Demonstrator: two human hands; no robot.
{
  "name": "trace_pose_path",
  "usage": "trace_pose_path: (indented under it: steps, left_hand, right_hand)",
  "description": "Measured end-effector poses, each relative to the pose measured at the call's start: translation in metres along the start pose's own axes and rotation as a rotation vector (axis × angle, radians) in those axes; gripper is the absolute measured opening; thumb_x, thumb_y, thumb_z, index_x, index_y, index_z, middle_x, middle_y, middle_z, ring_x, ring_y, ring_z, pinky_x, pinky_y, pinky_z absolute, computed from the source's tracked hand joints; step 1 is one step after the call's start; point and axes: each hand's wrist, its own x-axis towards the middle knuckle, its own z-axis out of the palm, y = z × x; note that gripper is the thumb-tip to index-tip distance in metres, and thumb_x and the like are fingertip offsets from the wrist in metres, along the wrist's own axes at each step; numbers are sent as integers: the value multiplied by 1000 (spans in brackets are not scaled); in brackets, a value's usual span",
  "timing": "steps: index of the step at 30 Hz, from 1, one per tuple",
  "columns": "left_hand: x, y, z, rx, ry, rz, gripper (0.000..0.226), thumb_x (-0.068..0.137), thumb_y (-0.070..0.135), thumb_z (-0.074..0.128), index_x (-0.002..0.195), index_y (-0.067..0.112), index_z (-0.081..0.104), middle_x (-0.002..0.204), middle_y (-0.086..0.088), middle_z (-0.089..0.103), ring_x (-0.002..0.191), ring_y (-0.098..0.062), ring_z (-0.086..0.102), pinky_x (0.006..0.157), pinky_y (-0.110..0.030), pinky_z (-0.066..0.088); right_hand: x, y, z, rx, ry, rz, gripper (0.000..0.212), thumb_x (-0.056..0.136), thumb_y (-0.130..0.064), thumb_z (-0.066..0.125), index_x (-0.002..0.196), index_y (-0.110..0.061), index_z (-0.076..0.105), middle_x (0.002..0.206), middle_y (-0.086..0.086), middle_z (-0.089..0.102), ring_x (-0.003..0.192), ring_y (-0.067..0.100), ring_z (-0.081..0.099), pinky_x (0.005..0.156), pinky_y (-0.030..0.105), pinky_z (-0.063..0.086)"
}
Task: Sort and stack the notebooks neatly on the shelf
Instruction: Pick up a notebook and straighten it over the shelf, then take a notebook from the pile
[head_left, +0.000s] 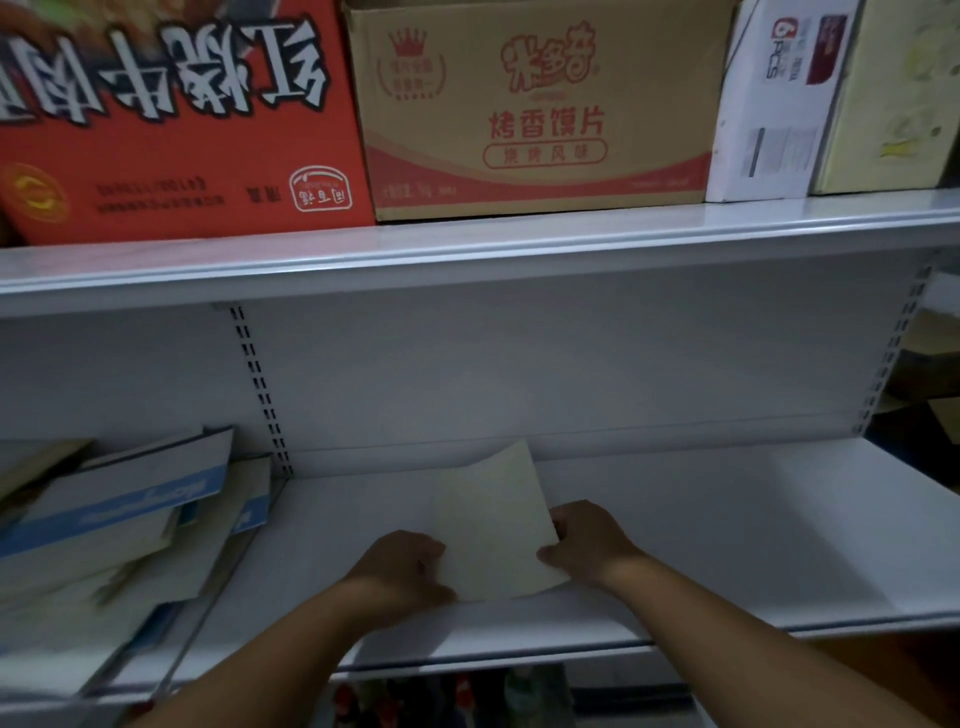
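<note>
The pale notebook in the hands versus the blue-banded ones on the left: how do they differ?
The pale notebook is plain cream; the blue-banded notebooks are white with blue stripes. It lies alone, gripped by the left hand and right hand; they sit untouched in a skewed, overlapping pile. Both rest on the white shelf.

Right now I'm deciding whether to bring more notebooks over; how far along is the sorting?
Barely begun. Both hands, left and right, hold one pale notebook on the white shelf. The jumbled blue-and-white pile at left remains unsorted.
</note>
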Motion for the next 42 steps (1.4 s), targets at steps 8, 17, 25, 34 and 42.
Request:
trace_pose_path:
  steps: [8, 17, 25, 34, 42]
  left_hand:
    - [-1, 3, 1, 194, -48, 48, 65, 87, 42, 58, 143, 19, 33, 152, -1, 25, 140, -19, 24, 113, -26, 20]
    - [-27, -25, -37, 248, 128, 60, 67, 90, 54, 43, 147, 30, 17, 158, 8, 8, 145, -13, 6, 116, -26, 7]
    - [-71, -104, -91, 392, 248, -39, 67, 93, 56, 33, 149, 28, 9, 159, 1, -6, 146, -17, -8, 118, -34, -1]
    - [-103, -222, -144, 394, 224, -36, 64, 94, 53, 29, 149, 26, 9, 159, 1, 0, 146, -16, -5, 118, -33, -1]
    - [-98, -292, -178, 296, 223, 4, 58, 97, 46, 31, 149, 27, 13, 159, 4, 6, 146, -14, 2, 117, -28, 4]
  right_hand:
    - [-6, -7, 4, -291, -50, 16, 57, 89, -41, 54, 139, -17, 40, 141, 10, 36, 131, 24, 39, 105, 26, 33]
    - [2, -34, 12, -409, 36, -136, 61, 94, -45, 40, 148, -23, 22, 158, 8, 11, 144, 24, 15, 117, 33, 19]
    - [3, -117, 62, -325, -18, -346, 65, 96, -45, 39, 149, -30, 6, 159, 2, -8, 147, 17, -2, 117, 27, 9]
    - [24, -242, 135, -232, -21, -387, 61, 96, -44, 39, 149, -23, 17, 158, 1, 10, 146, 15, 11, 116, 26, 12]
    - [56, -333, 178, 187, 22, -58, 45, 93, -51, 41, 99, -10, 60, 95, 3, 58, 86, 19, 59, 75, 23, 43]
